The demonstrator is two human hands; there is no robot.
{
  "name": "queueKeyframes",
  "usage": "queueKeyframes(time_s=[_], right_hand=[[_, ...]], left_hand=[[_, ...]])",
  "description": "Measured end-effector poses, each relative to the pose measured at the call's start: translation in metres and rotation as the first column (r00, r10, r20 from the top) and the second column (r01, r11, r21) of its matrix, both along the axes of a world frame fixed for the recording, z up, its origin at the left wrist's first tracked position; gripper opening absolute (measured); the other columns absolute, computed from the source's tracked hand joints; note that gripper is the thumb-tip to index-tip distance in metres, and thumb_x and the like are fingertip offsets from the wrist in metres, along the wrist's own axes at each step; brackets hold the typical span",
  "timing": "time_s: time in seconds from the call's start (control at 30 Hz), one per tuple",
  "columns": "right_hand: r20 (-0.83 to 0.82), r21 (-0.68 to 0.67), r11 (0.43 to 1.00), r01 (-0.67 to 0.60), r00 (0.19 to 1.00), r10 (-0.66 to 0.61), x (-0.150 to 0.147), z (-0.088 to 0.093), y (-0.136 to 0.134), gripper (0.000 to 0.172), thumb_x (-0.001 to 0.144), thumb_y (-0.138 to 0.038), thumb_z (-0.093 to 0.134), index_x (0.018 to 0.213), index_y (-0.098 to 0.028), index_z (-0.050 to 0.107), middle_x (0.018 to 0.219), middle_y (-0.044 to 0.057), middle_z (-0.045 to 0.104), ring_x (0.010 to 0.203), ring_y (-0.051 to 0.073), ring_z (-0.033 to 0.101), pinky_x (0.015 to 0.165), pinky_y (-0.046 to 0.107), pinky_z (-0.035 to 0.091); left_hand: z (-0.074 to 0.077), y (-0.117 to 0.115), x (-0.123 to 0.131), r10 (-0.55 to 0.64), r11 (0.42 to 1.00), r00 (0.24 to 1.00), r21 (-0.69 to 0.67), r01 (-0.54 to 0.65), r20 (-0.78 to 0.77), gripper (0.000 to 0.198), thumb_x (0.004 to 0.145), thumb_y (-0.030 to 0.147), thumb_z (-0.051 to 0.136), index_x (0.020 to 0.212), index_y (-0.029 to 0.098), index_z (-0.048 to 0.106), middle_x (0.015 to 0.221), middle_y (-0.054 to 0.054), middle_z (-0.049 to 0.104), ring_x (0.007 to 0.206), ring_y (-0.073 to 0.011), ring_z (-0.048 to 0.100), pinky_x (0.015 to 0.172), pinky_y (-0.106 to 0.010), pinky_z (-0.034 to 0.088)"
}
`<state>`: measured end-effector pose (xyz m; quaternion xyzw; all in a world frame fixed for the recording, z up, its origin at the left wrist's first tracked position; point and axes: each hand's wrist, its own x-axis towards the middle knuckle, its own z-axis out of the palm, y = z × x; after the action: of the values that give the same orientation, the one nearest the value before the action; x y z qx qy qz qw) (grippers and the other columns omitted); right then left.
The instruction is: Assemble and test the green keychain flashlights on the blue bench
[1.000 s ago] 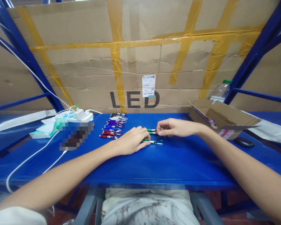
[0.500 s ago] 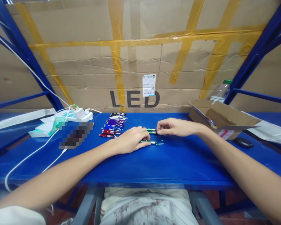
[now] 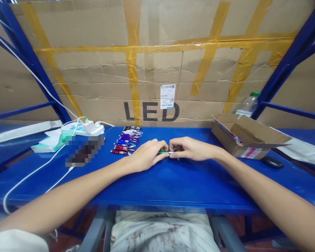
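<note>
Both my hands meet at the middle of the blue table (image 3: 173,182). My left hand (image 3: 147,154) is curled, its fingertips pinching one end of a small green keychain flashlight (image 3: 165,152). My right hand (image 3: 189,148) is closed on the other end of the same flashlight, where its clip sits. Whether other green flashlights lie under my fingers I cannot tell. Just left of my left hand lies a neat row of keychain flashlights (image 3: 127,140) in red, blue, purple and black.
An open cardboard box (image 3: 245,134) stands at the right, a plastic bottle (image 3: 248,104) behind it, a black mouse (image 3: 272,162) near it. A white power strip (image 3: 82,129) with cables and a tissue pack (image 3: 51,144) lie at the left. A taped cardboard wall marked LED closes the back.
My right hand has moved left and nearer, joining my left hand on the green flashlight that lay in front. The two green flashlights further back are no longer in sight.
</note>
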<state>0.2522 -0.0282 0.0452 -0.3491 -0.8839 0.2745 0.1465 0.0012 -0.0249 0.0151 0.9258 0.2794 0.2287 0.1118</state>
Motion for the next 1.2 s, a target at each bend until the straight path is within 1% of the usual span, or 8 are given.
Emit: queueKeyframes(time_s=[0.1,0.23,0.43,0.57,0.67,0.77,0.9,1.2], right_hand=[[-0.044,-0.037,0.999,0.032,0.998,-0.033,0.001,0.000,-0.001,0.041,0.097,-0.061,0.064,0.094,-0.021,0.061,0.083,0.001,0.070,0.072,0.017,0.054,0.066,0.030,0.040],[-0.097,0.000,0.996,0.093,0.991,-0.092,0.002,0.001,0.000,0.039,0.093,-0.058,0.071,0.092,-0.021,0.059,0.088,0.001,0.068,0.077,0.017,0.054,0.069,0.030,0.042],[-0.282,-0.234,0.972,-0.009,0.957,-0.059,-0.005,-0.004,-0.001,0.040,0.098,-0.060,0.064,0.103,-0.020,0.059,0.093,0.003,0.069,0.087,0.020,0.064,0.079,0.033,0.051],[-0.237,-0.197,0.979,0.046,0.967,-0.093,-0.009,-0.001,-0.005,0.038,0.102,-0.057,0.058,0.095,-0.020,0.062,0.087,0.003,0.068,0.082,0.020,0.062,0.079,0.034,0.051],[-0.199,-0.160,0.982,0.102,0.971,-0.133,-0.008,0.003,-0.006,0.036,0.104,-0.054,0.055,0.089,-0.021,0.059,0.083,0.003,0.067,0.076,0.019,0.059,0.073,0.033,0.048],[-0.126,-0.044,0.991,0.124,0.984,-0.129,-0.006,0.004,-0.005,0.036,0.104,-0.052,0.052,0.094,-0.020,0.065,0.087,0.004,0.069,0.079,0.020,0.058,0.074,0.033,0.045],[-0.087,0.062,0.990,0.125,0.989,-0.119,-0.005,0.003,-0.005,0.044,0.106,-0.057,0.049,0.099,-0.020,0.072,0.093,0.004,0.073,0.081,0.021,0.059,0.074,0.033,0.043],[-0.102,0.283,0.949,0.136,0.989,-0.111,-0.003,0.004,-0.006,0.033,0.105,-0.047,0.055,0.102,-0.020,0.073,0.089,0.005,0.074,0.075,0.020,0.061,0.075,0.032,0.043]], left_hand=[[0.001,0.004,0.002,0.044,0.990,0.985,-0.141,-0.020,0.169,0.022,0.103,0.043,0.064,0.111,0.023,0.065,0.104,-0.005,0.072,0.093,-0.0215,0.063,0.084,-0.034,0.049],[0.001,0.010,0.004,0.110,0.954,0.944,-0.301,-0.012,0.312,0.025,0.098,0.044,0.069,0.106,0.020,0.066,0.098,-0.002,0.071,0.080,-0.0168,0.059,0.074,-0.030,0.046],[0.000,0.010,0.006,0.103,0.956,0.918,-0.293,0.015,0.382,0.025,0.096,0.042,0.071,0.109,0.020,0.068,0.105,-0.004,0.073,0.088,-0.0180,0.062,0.079,-0.031,0.048],[0.001,0.016,0.008,0.173,0.923,0.836,-0.382,0.047,0.520,0.039,0.100,0.054,0.065,0.115,0.019,0.066,0.116,-0.009,0.072,0.107,-0.0216,0.066,0.086,-0.032,0.052],[0.003,0.026,0.006,0.305,0.856,0.728,-0.512,0.073,0.614,0.053,0.104,0.067,0.050,0.115,0.018,0.065,0.116,-0.012,0.073,0.105,-0.0220,0.068,0.086,-0.033,0.055],[0.005,0.034,0.002,0.421,0.725,0.639,-0.662,0.190,0.644,0.066,0.103,0.077,0.039,0.116,0.017,0.065,0.116,-0.015,0.074,0.102,-0.0224,0.070,0.082,-0.033,0.058],[0.006,0.038,-0.003,0.454,0.598,0.655,-0.752,0.280,0.604,0.077,0.100,0.084,0.034,0.115,0.016,0.067,0.117,-0.017,0.075,0.102,-0.0238,0.071,0.081,-0.033,0.059],[0.007,0.036,-0.006,0.459,0.467,0.623,-0.769,0.437,0.633,0.083,0.098,0.087,0.030,0.122,0.017,0.068,0.134,-0.020,0.072,0.120,-0.0311,0.069,0.095,-0.043,0.059]])
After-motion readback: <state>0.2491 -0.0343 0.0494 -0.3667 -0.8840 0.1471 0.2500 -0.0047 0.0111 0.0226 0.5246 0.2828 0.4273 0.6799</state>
